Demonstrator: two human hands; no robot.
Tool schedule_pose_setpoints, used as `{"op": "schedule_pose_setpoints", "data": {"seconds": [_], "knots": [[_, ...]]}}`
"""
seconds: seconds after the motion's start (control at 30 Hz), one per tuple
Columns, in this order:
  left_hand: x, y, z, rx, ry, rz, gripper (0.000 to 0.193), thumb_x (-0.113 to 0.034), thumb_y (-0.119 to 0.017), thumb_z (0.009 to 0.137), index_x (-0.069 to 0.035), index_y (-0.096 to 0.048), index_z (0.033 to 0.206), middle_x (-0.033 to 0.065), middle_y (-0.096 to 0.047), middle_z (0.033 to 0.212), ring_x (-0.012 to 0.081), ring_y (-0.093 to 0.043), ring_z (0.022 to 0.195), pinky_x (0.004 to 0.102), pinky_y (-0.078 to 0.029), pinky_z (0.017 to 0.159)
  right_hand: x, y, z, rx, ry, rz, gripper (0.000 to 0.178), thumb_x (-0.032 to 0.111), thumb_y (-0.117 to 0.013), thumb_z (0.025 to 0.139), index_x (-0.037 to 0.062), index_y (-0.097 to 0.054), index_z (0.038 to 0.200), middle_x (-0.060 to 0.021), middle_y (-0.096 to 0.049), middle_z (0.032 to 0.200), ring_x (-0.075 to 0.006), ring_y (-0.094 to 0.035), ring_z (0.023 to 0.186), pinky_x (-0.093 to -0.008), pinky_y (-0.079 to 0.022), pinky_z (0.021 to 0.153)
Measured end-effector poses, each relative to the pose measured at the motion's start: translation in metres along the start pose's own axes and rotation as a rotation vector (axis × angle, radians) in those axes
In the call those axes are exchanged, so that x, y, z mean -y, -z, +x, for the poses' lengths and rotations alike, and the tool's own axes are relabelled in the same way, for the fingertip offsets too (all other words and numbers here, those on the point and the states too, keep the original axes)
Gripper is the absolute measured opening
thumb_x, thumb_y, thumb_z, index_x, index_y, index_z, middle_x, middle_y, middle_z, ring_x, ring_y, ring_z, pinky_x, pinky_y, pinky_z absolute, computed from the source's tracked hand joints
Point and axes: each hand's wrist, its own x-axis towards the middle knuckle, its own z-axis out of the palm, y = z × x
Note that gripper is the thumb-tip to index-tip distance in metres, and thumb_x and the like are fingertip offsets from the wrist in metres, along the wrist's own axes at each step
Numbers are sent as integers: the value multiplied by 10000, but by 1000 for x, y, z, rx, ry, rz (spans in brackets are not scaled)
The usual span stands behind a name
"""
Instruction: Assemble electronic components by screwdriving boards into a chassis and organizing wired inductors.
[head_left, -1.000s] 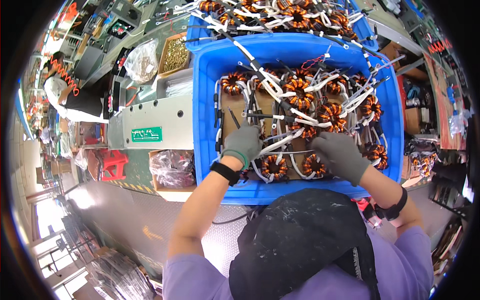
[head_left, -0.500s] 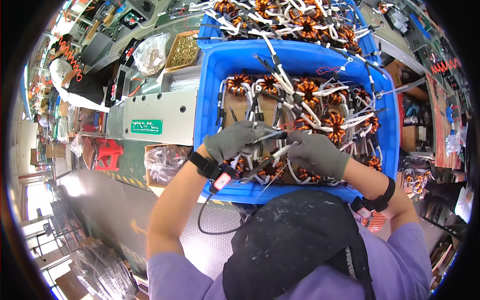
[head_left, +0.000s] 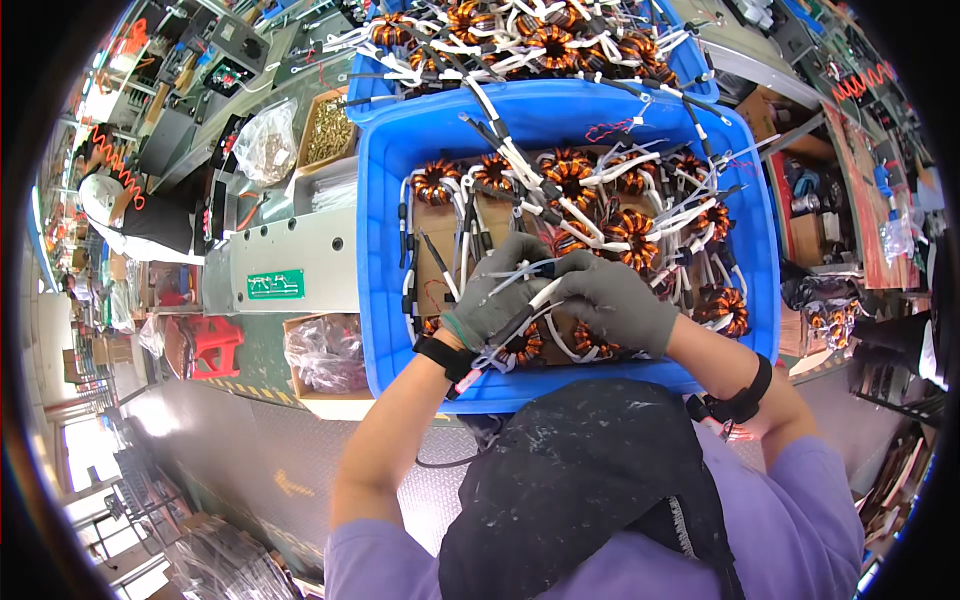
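Observation:
Both my hands wear grey gloves and work over the near part of a blue bin (head_left: 372, 250). My left hand (head_left: 503, 293) is closed around thin cable leads (head_left: 522, 271), pale with a dark section, whose ends stick out past the fingers. Close beside it, my right hand (head_left: 618, 303) pinches a white-and-black sleeved lead (head_left: 543, 294). The fingertips of both hands nearly meet. Around and beneath them lie copper-wound toroid coils (head_left: 632, 238) with white and black sleeved leads. Which coil the held leads belong to is hidden.
Behind stands a second blue bin (head_left: 375, 72) heaped with similar coils. To the left are a grey metal box (head_left: 300, 242) with a green plate, a carton of small brass-coloured parts (head_left: 327, 130), and plastic bags (head_left: 266, 145). A person (head_left: 140, 220) is at the far left.
The scene has shifted left in the view. My left hand has moved closer to my right, its wrist turned, with the leads still between both hands.

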Motion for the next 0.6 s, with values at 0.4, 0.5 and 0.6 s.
{"op": "schedule_pose_setpoints", "data": {"seconds": [0.4,0.5,0.6], "knots": [[8,-4,5,-538,200,-782,112,-174,-573,928,-65,-592,907,-8,-564,666,20,-354,416,204,-255,356,7,40,6,-37,-377,290,142,71,-568,833,41,-617,963,-97,-605,747,-178,-586,665,-322,-464,625],[-8,3,5,-586,312,-872,198,-238,-542,947,-57,-601,895,3,-570,662,28,-330,392,208,-235,353,-4,50,-4,54,-343,222,184,60,-536,792,29,-624,951,-99,-612,745,-176,-593,659,-326,-468,616],[-5,8,7,-562,311,-817,268,-289,-520,958,-52,-610,873,9,-589,688,25,-319,391,208,-221,350,0,56,-8,166,-437,234,208,77,-531,761,26,-632,935,-113,-617,748,-198,-608,682,-339,-471,636]]}}
